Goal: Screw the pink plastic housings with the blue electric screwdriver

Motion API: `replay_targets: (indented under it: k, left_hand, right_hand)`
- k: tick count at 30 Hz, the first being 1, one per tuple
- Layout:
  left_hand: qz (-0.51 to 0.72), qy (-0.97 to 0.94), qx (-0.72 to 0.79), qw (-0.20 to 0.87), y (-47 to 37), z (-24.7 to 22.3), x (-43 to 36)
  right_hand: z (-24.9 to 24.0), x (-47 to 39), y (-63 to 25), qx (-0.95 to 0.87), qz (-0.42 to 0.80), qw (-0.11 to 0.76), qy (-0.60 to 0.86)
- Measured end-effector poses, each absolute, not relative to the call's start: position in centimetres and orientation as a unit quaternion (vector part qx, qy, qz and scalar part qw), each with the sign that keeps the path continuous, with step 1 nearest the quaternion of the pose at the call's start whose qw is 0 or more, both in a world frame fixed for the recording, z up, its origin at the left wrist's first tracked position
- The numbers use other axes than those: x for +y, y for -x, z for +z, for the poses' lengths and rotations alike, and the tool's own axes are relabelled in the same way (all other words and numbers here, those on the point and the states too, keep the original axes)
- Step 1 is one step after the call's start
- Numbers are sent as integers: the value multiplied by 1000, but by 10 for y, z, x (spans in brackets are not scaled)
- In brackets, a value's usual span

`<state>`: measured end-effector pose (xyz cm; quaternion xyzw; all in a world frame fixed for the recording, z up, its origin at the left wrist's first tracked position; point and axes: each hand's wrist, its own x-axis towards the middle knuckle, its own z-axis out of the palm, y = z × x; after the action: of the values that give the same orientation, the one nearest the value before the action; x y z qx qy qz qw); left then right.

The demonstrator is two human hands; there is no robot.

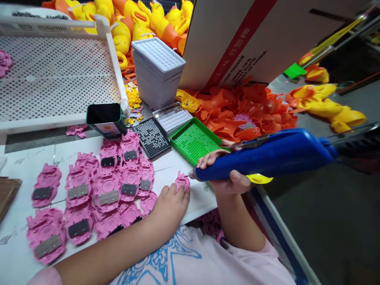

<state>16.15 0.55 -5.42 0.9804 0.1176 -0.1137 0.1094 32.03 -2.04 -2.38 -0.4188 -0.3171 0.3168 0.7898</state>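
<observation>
Near the front edge of the worktop (197, 202), the left grip (172, 204) has its fingers closed over the near side of a small pink casing (182, 180). Just to its right, the right grip (230, 186) wraps around a blue powered screwdriver (267, 158), its tip at the casing; whether they touch I cannot tell. Left of the left grip lie pink shells (108, 183) with dark or grey plates. Beyond both grips sit a green tray (181, 151) and a black tray (160, 153).
</observation>
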Motion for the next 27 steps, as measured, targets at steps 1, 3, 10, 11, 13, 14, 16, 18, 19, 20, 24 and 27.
replay_targets:
  k: [1, 3, 10, 11, 13, 14, 16, 18, 19, 20, 24, 27]
  left_hand:
    - [-115, -980, 119, 108, -162, -54, 5]
    - [-117, -980, 119, 104, -162, -52, 5]
    - [-124, -978, 118, 116, -162, -50, 6]
    - [-119, -979, 119, 118, -162, -51, 6]
    - [-112, -979, 122, 120, -162, -52, 5]
    - [-110, -979, 124, 121, -162, -53, 5]
    - [-110, -978, 125, 123, -161, -54, 5]
    - [-111, -978, 124, 123, -161, -54, 5]
    - [-111, -978, 124, 123, -161, -54, 5]
    - [-111, -978, 124, 122, -161, -54, 5]
    - [-111, -977, 137, 124, -162, -53, 2]
    - [-120, -971, 149, 145, -163, -50, 0]
  right_hand:
    - [-27, -20, -319, -318, 320, 790, 416]
    - [-31, -20, -317, -320, 319, 790, 414]
    - [-36, -20, -316, -321, 315, 795, 408]
    - [-37, -20, -316, -321, 314, 794, 410]
    - [-38, -20, -316, -320, 314, 789, 419]
    - [-39, -20, -316, -320, 314, 787, 424]
    - [-40, -20, -316, -321, 311, 786, 427]
    - [-40, -20, -315, -324, 309, 786, 427]
    - [-40, -20, -314, -327, 307, 786, 426]
    - [-39, -20, -313, -332, 305, 785, 425]
    - [-34, -20, -308, -391, 298, 764, 418]
    - [-34, -19, -304, -445, 305, 729, 421]
